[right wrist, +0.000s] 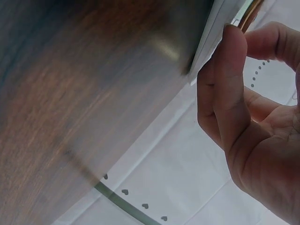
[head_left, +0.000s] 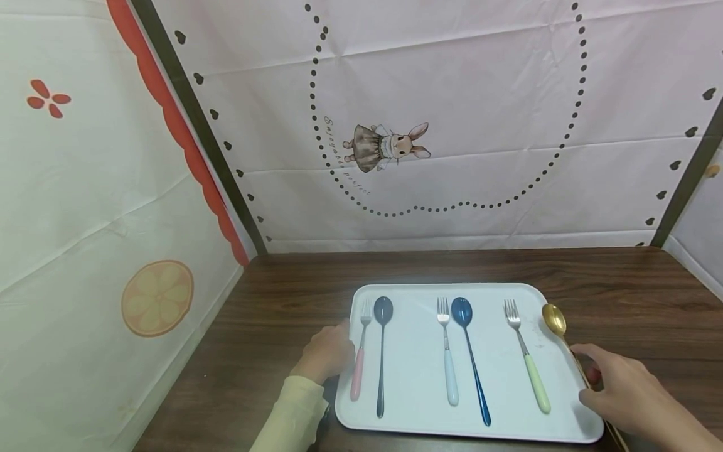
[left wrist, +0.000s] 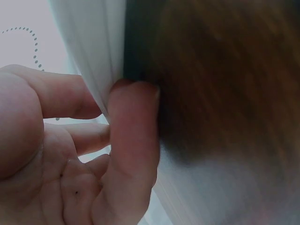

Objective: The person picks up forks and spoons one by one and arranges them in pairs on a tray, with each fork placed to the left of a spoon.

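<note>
A white rectangular tray [head_left: 412, 370] carries cutlery in three pairs. At its left rim my left hand [head_left: 329, 351] grips the edge, fingers curled round the rim in the left wrist view, near a pink-handled fork [head_left: 358, 370] and a dark spoon [head_left: 382, 339]. My right hand [head_left: 627, 384] grips the right rim, where a gold spoon [head_left: 555, 319] lies along the edge, its handle passing by my fingers. In the middle are a light-blue-handled fork [head_left: 449, 370] and a blue spoon [head_left: 472, 351]. A green-handled fork [head_left: 533, 373] lies beside the gold spoon.
Dark wood tabletop [head_left: 254, 326] surrounds the tray. A white cloth [head_left: 480, 125] printed with a rabbit hangs behind the table, and another cloth [head_left: 68, 207] with an orange slice stands along the left side.
</note>
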`<action>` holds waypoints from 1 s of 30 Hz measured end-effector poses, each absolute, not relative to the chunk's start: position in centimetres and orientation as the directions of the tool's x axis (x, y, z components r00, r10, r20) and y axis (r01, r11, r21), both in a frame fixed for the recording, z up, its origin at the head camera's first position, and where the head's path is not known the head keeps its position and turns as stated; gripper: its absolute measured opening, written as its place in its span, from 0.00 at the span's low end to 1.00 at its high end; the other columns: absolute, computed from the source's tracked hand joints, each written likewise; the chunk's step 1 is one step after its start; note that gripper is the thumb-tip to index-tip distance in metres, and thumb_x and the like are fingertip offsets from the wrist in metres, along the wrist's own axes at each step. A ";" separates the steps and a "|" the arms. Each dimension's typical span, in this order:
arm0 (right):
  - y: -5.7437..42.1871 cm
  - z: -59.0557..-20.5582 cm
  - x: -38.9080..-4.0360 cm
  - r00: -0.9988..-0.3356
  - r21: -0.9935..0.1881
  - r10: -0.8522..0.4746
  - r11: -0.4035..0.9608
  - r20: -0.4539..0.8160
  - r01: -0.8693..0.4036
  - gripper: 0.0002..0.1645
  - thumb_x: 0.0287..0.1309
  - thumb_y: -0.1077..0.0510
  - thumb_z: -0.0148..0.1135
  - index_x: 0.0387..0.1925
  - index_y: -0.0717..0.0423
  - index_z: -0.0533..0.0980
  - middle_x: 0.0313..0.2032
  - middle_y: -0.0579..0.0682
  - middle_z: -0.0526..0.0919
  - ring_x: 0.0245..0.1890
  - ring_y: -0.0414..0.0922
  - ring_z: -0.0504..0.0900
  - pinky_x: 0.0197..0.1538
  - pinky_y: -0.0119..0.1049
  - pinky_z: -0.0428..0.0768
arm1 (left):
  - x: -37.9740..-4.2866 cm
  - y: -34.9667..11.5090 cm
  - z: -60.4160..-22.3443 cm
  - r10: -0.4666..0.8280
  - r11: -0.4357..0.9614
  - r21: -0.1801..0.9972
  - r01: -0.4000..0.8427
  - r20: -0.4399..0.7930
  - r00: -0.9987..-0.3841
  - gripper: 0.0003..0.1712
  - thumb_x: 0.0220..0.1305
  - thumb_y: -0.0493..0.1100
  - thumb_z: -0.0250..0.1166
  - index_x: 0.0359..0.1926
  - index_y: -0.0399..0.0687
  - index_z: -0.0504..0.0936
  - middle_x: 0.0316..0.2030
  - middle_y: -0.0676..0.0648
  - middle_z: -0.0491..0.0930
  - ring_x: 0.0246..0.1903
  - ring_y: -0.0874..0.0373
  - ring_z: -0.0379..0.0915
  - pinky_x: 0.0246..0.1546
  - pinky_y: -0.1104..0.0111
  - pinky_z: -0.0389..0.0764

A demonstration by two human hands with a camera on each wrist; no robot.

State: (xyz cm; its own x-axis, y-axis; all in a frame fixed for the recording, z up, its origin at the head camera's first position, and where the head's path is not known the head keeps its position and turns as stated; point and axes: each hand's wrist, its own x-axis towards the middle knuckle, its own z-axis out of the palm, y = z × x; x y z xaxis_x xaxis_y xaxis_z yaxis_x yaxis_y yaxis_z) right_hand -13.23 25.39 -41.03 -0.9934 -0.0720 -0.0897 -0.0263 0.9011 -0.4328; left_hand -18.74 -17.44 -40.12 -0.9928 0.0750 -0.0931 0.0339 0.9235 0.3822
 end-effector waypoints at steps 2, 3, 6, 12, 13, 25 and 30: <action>25.4 -41.0 -13.3 -0.992 -0.430 -0.075 0.902 -0.098 -0.025 0.39 0.35 0.61 0.65 0.55 0.69 0.67 0.25 0.50 0.72 0.17 0.43 0.68 0.18 0.38 0.70 | -18.7 -17.4 -40.1 0.075 0.924 0.381 0.034 -0.094 -0.993 0.20 0.59 0.38 0.51 0.53 0.35 0.70 0.27 0.44 0.72 0.21 0.53 0.67 0.19 0.61 0.73; 25.4 -41.0 -13.4 -0.992 -0.429 -0.075 0.903 -0.103 -0.024 0.39 0.36 0.61 0.65 0.55 0.68 0.67 0.25 0.50 0.72 0.18 0.43 0.68 0.19 0.38 0.70 | -18.7 -17.4 -40.1 0.075 0.924 0.382 0.034 -0.093 -0.993 0.20 0.59 0.38 0.51 0.53 0.35 0.69 0.27 0.44 0.72 0.21 0.53 0.68 0.19 0.61 0.73; 25.3 -41.0 -13.5 -0.991 -0.425 -0.071 0.905 -0.116 -0.015 0.39 0.35 0.60 0.65 0.55 0.68 0.68 0.25 0.50 0.72 0.18 0.43 0.68 0.19 0.39 0.70 | -18.7 -17.4 -40.1 0.073 0.923 0.384 0.031 -0.096 -0.993 0.21 0.59 0.38 0.51 0.54 0.36 0.70 0.28 0.43 0.72 0.21 0.53 0.68 0.19 0.61 0.73; 25.1 -40.9 -13.5 -0.991 -0.433 -0.068 0.901 -0.118 -0.010 0.39 0.35 0.61 0.65 0.55 0.69 0.67 0.25 0.50 0.73 0.18 0.43 0.68 0.19 0.39 0.70 | -18.8 -17.4 -40.1 0.069 0.922 0.385 0.028 -0.094 -0.993 0.21 0.59 0.38 0.51 0.54 0.36 0.70 0.28 0.43 0.73 0.21 0.53 0.68 0.20 0.60 0.73; 25.1 -40.9 -13.5 -0.990 -0.435 -0.069 0.900 -0.120 -0.010 0.39 0.35 0.61 0.65 0.55 0.69 0.67 0.25 0.50 0.74 0.18 0.43 0.68 0.19 0.39 0.71 | -18.8 -17.5 -40.1 0.069 0.923 0.384 0.028 -0.093 -0.993 0.21 0.59 0.38 0.51 0.53 0.35 0.70 0.29 0.43 0.73 0.22 0.53 0.68 0.20 0.60 0.73; 24.6 -40.6 -13.7 -0.990 -0.443 -0.073 0.896 -0.121 -0.012 0.38 0.36 0.62 0.64 0.55 0.70 0.67 0.26 0.51 0.74 0.19 0.43 0.69 0.19 0.38 0.71 | -18.9 -17.5 -40.3 0.068 0.927 0.374 0.028 -0.094 -0.993 0.21 0.59 0.38 0.51 0.53 0.35 0.70 0.28 0.43 0.72 0.21 0.53 0.67 0.20 0.60 0.73; 24.5 -40.6 -13.9 -0.989 -0.430 -0.065 0.903 -0.136 0.000 0.36 0.36 0.62 0.63 0.53 0.71 0.69 0.25 0.50 0.74 0.19 0.43 0.69 0.19 0.38 0.72 | -18.9 -17.5 -40.2 0.072 0.926 0.376 0.032 -0.095 -0.993 0.20 0.59 0.38 0.51 0.53 0.35 0.70 0.27 0.44 0.72 0.21 0.53 0.67 0.20 0.60 0.73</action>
